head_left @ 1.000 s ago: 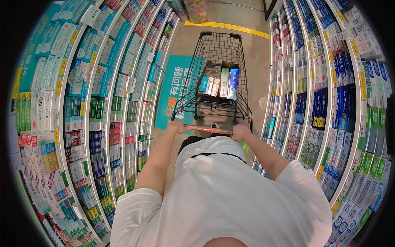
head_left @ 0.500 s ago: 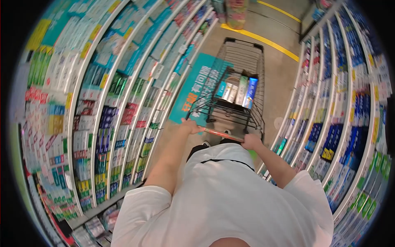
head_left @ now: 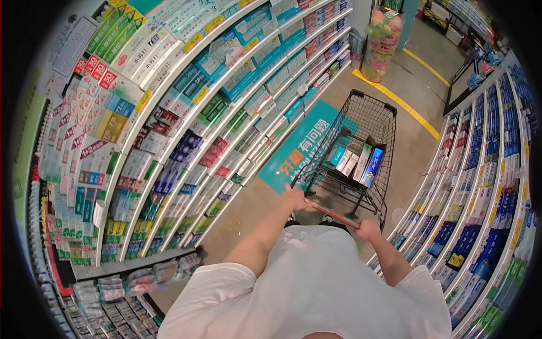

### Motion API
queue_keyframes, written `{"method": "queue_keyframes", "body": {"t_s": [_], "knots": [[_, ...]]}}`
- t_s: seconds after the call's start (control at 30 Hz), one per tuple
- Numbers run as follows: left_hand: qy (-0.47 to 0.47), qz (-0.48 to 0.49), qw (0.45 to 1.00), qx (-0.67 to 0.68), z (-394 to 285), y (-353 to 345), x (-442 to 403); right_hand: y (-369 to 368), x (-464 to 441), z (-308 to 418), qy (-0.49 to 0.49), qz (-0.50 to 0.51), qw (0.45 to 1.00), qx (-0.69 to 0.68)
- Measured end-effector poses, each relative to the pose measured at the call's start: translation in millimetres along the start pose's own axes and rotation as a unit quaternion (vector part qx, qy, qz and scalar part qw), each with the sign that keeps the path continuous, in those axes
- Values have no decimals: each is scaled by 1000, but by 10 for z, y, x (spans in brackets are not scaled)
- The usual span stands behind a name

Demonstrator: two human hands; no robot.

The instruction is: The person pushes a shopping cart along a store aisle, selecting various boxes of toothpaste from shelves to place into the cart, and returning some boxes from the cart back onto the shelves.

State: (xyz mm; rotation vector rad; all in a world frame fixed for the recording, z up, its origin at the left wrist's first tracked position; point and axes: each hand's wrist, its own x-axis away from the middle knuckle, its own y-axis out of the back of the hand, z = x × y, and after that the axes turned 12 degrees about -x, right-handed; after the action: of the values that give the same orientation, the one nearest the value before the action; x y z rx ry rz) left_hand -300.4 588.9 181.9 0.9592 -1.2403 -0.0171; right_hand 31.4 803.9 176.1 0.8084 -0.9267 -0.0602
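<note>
Both of my hands grip the handle [head_left: 333,214] of a black wire shopping cart [head_left: 368,121] in front of me. My left hand [head_left: 293,198] is closed round the handle's left end. Round its right end my right hand [head_left: 368,229] is wrapped. In the cart near the handle sits a small dark holder with several upright boxes: a teal box [head_left: 338,156], a few white ones, and a blue box [head_left: 372,166] at the right. The print on the boxes is too small to read surely.
Shelves of boxed toothpaste [head_left: 186,85] line the left side, close to my arm. More shelves [head_left: 480,220] with blue packages stand on the right. A teal floor sticker [head_left: 307,148] lies beside the cart. Beyond are a yellow floor line [head_left: 403,107] and a clear column of colourful balls [head_left: 382,45].
The view has turned, so the cart and my hands sit further right and lower in it. More of the left shelves shows. Both hands are still on the handle.
</note>
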Motion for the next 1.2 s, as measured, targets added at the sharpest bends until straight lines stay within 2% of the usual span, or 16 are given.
{"method": "queue_keyframes", "body": {"t_s": [0.07, 0.13, 0.23, 0.4, 0.5, 0.7, 0.9, 1.1, 1.2], "knots": [[-22, -2, 1000, -5, 114, 21, 53, -12, 19, 110, -12, 7, 1000, 12], [6, -22, 1000, 9, 127, 169, 293, -21, 43, 196, -24, -2, 1000, 3], [-2, -31, 999, 12, 275, 165, 291, -144, 38, 308, -29, -24, 999, -4], [-29, -29, 999, -20, 543, 274, 213, -283, -26, 561, -31, -57, 998, 11], [-45, -28, 998, -33, 682, 384, 130, -274, -68, 728, -64, -30, 997, -1], [-69, -48, 994, -70, 839, 582, -37, -348, -233, 826, -55, -60, 997, -2], [-77, -41, 993, -82, 713, 869, -249, -57, -313, 784, -54, -52, 997, 0], [-71, -79, 987, -120, 445, 1247, -651, 300, -628, 459, -41, -80, 996, -10], [-80, -38, 986, -141, 404, 1494, -1104, 585, -860, 407, -58, -77, 995, -19]]}}
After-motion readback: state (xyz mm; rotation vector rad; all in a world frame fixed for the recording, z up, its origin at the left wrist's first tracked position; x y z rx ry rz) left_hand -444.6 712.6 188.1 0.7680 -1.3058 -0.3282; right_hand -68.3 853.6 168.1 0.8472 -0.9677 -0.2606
